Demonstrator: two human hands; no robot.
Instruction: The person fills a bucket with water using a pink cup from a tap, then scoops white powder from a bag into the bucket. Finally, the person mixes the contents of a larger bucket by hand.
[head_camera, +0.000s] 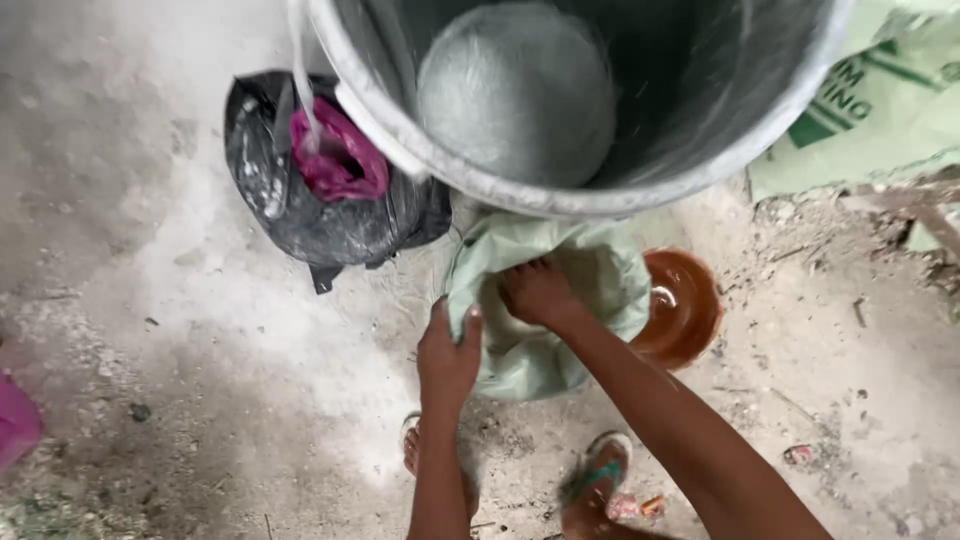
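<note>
While a person bends over a dusty floor, the left hand (447, 355) pinches the rim of a pale green sack (560, 300), fingers closed on its edge. Reaching into the sack's mouth, the right hand (537, 292) has its fingers curled; what they clasp cannot be told. The sack sits below a grey bucket (560, 190), between a black bag (320, 215) and a brown bowl (685, 310).

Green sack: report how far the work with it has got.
Done: the green sack stands open on the ground below the grey bucket. In hand: the left hand grips its rim while the right hand reaches inside. Left: the sack is not closed; its contents cannot be seen.
</note>
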